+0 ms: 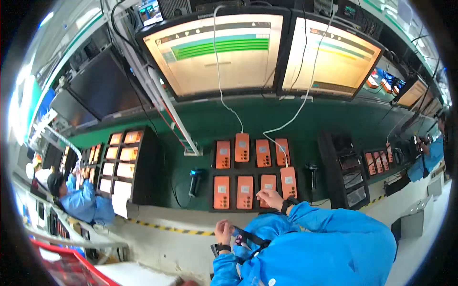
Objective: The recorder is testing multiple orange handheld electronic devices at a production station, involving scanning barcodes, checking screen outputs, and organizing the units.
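My right hand [270, 198] is over the front row of a black tray [253, 215], its fingers bent together above an orange phone-like device [268, 181]. Whatever its fingertips might hold is too small to see. In front of the tray, close to my body, my left hand [223, 231] is closed beside a black strap [251, 237]; its grip is partly hidden. Several orange devices with dark round spots and pale labels lie in two rows in the tray. White cables run to a back-row device [242, 148] and a raised front-right device [288, 182].
Two lit monitors [214, 55] [329, 57] stand behind the green bench. Handheld scanners flank the tray, one left [194, 182] and one right [312, 176]. More black trays stand left [143, 167] and right [329, 157]. A person in blue [86, 205] works at left.
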Action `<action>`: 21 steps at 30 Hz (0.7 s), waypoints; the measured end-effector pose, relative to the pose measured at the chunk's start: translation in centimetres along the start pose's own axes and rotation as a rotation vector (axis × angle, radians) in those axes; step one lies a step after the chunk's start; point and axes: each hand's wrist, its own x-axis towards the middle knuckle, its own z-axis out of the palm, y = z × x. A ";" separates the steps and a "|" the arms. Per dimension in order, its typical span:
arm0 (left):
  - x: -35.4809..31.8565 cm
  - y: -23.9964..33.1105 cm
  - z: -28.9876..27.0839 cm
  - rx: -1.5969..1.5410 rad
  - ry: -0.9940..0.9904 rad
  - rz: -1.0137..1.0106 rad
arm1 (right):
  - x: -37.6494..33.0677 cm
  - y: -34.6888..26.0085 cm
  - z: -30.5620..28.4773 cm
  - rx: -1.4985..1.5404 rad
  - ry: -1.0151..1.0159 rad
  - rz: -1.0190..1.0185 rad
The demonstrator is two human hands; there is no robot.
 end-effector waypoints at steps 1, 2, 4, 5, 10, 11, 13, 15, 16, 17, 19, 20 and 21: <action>1.4 0.9 -0.9 0.002 -0.019 -0.048 | 2.0 -1.3 0.4 -0.122 0.002 0.020; 2.6 1.7 -1.9 0.035 0.001 -0.086 | 3.5 -2.4 0.7 -0.071 -0.026 -0.057; 4.9 2.9 -3.8 0.068 0.006 -0.114 | 7.9 -4.1 0.9 -0.019 -0.006 -0.055; 5.8 3.1 -4.6 0.065 0.039 -0.114 | 10.2 -4.6 0.7 -0.081 0.044 -0.054; 6.4 2.6 -7.6 -0.014 0.220 -0.221 | 23.9 -5.4 -2.2 -0.382 0.316 -0.013; 5.9 2.2 -8.0 -0.010 0.244 -0.242 | 26.7 -5.5 -2.8 -0.443 0.429 0.094; 4.2 1.3 -8.5 0.009 0.274 -0.327 | 32.4 -5.7 -3.4 -0.844 0.750 0.127; 2.3 0.5 -8.9 0.000 0.321 -0.400 | 35.9 -5.4 -3.5 -0.962 0.718 0.187; 1.3 0.5 -9.3 0.029 0.364 -0.423 | 37.1 -5.2 -3.4 -1.060 0.604 0.243; 0.6 0.3 -9.5 0.017 0.393 -0.459 | 38.2 -5.1 -3.6 -1.201 0.544 0.273; -0.1 0.2 -10.0 0.004 0.417 -0.513 | 39.2 -4.7 -3.7 -1.119 0.551 0.132; -0.2 0.2 -10.3 -0.026 0.455 -0.536 | 39.2 -4.4 -3.9 -1.076 0.607 0.040; -0.1 0.4 -10.6 -0.060 0.479 -0.563 | 38.9 -4.2 -4.0 -0.993 0.708 -0.167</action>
